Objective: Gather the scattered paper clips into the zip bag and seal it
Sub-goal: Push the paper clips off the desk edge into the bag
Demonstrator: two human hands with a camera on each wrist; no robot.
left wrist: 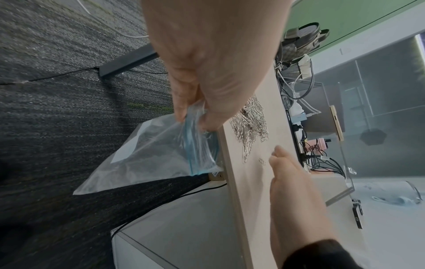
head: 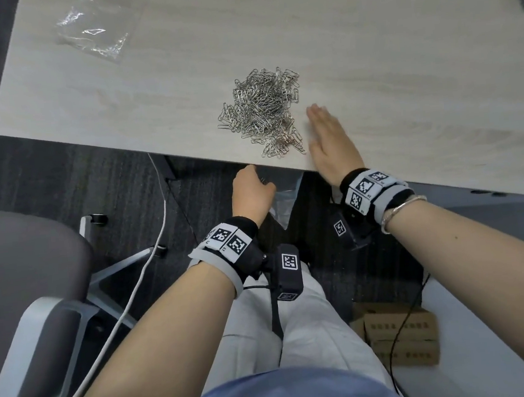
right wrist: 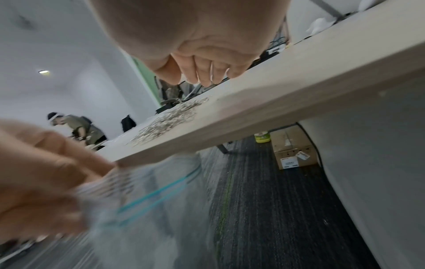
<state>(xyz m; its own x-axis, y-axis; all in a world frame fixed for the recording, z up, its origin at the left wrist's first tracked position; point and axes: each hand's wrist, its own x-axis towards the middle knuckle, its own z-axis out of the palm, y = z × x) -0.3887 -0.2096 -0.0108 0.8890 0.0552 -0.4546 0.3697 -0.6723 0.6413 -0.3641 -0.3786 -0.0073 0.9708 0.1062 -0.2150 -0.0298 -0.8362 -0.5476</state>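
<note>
Left hand (left wrist: 207,76) pinches the mouth of a clear plastic zip bag with a blue seal strip (left wrist: 161,154), holding it just below the near edge of the light wood-grain table (head: 367,46). Right hand (head: 331,138) lies flat on the tabletop, fingers straight and together, holding nothing, just beside a heap of silver wire paper clips (head: 262,109). A crumpled clear wrapper (head: 91,32) lies at the far left corner.
</note>
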